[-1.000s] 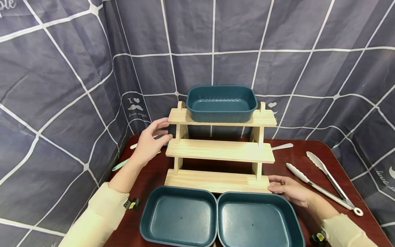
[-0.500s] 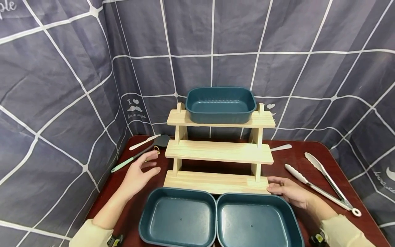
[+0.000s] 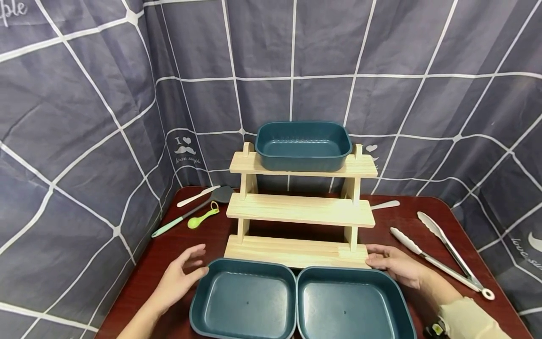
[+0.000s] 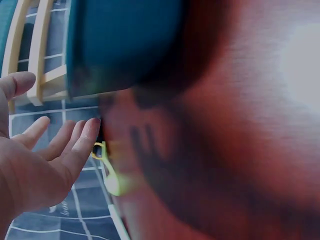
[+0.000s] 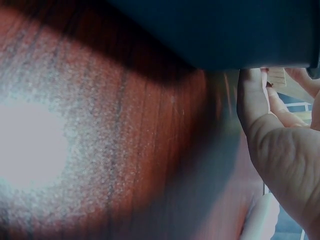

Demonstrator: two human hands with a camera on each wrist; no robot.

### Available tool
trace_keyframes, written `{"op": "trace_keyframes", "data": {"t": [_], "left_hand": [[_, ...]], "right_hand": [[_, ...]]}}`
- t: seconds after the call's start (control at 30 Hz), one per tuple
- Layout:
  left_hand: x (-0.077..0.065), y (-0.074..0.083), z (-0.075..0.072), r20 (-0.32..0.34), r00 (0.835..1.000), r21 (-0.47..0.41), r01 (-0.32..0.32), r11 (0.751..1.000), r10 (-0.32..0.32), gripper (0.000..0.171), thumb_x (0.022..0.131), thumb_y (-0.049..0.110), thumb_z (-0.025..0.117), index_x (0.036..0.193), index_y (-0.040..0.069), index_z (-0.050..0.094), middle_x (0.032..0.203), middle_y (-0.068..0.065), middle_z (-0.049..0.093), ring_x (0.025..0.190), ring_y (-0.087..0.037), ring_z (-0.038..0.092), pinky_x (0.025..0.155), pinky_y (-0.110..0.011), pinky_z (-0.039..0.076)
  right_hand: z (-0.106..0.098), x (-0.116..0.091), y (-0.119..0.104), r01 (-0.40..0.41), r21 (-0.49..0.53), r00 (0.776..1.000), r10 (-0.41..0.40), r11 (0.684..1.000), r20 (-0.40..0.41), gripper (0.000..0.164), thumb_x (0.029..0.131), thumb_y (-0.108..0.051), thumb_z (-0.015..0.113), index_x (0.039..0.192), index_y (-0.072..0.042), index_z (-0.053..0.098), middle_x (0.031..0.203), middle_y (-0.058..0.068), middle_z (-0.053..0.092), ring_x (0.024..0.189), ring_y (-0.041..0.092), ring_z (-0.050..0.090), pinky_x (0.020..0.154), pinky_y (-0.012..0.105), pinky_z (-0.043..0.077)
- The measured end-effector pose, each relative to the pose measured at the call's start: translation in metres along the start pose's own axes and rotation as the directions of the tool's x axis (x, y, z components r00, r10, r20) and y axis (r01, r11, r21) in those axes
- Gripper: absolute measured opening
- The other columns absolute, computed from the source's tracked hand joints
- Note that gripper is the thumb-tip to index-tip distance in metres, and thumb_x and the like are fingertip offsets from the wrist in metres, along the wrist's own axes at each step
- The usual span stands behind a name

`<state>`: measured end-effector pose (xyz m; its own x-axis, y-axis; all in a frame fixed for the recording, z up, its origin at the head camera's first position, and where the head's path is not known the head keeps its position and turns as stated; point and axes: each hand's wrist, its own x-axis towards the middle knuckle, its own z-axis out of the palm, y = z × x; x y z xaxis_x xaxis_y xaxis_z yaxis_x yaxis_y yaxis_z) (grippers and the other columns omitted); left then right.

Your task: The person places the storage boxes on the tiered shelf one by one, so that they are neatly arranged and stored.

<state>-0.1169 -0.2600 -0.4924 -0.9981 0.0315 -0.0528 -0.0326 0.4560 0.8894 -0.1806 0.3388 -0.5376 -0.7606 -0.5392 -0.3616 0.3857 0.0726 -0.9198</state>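
Note:
A three-tier wooden display stand (image 3: 300, 209) stands mid-table in the head view, with a dark teal tub (image 3: 302, 162) on its top tier. Before it, side by side, sit a left teal tub (image 3: 247, 299) and a right teal tub (image 3: 347, 306), both bare inside. My left hand (image 3: 178, 278) hovers at the left tub's outer rim, fingers loosely bent and holding nothing; in the left wrist view its palm and spread fingers show. With thumb and fingers, my right hand (image 3: 395, 264) holds the right end of the stand's lowest tier; the right tub partly hides it in the right wrist view.
On the dark red table's left lie a white-handled spreader (image 3: 196, 196), a mint-handled spatula (image 3: 186, 217) and a green measuring spoon (image 3: 202, 217). Tongs (image 3: 449, 254) lie spread at right. A white handle (image 3: 386, 205) pokes out behind the stand. Grey checked cloth (image 3: 322, 37) hangs around.
My left hand has left the side of the stand's upper tiers and come down towards the left tub, uncovering the spatula and green spoon. The right hand keeps its place on the lowest tier.

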Motion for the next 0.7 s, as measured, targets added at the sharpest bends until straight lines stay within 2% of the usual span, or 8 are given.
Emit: {"op": "trace_keyframes", "data": {"t": [0.17,0.4,0.7], "left_hand": [[-0.010,-0.011,0.005,0.028,0.999,0.004,0.047,0.999,-0.047,0.061,0.092,0.015,0.079,0.148,0.011,0.055,0.147,-0.015,0.056,0.123,-0.034,0.062,0.086,-0.030,0.057],[-0.021,-0.021,0.012,0.040,0.995,-0.013,0.093,0.996,-0.092,0.062,0.089,0.015,0.082,0.146,0.011,0.058,0.140,-0.011,0.061,0.117,-0.027,0.064,0.085,-0.032,0.056],[-0.032,-0.029,0.021,0.070,0.981,-0.071,0.183,0.981,-0.178,0.065,0.087,0.013,0.082,0.146,0.010,0.055,0.131,-0.016,0.064,0.107,-0.028,0.064,0.073,-0.036,0.060]], "right_hand": [[-0.001,0.000,0.002,0.001,-0.002,1.000,-0.001,1.000,-0.004,0.060,0.108,-0.009,0.053,0.156,0.012,0.025,0.128,0.013,0.066,0.113,0.024,0.066,0.094,0.042,0.058],[-0.001,0.000,0.003,0.006,0.005,1.000,-0.006,1.000,-0.001,0.062,0.108,-0.009,0.053,0.156,0.013,0.022,0.129,0.013,0.065,0.114,0.024,0.066,0.094,0.041,0.057],[0.000,0.000,0.001,0.010,0.006,1.000,-0.010,1.000,-0.002,0.063,0.108,-0.009,0.053,0.156,0.015,0.020,0.129,0.012,0.065,0.114,0.023,0.066,0.095,0.040,0.057]]}}
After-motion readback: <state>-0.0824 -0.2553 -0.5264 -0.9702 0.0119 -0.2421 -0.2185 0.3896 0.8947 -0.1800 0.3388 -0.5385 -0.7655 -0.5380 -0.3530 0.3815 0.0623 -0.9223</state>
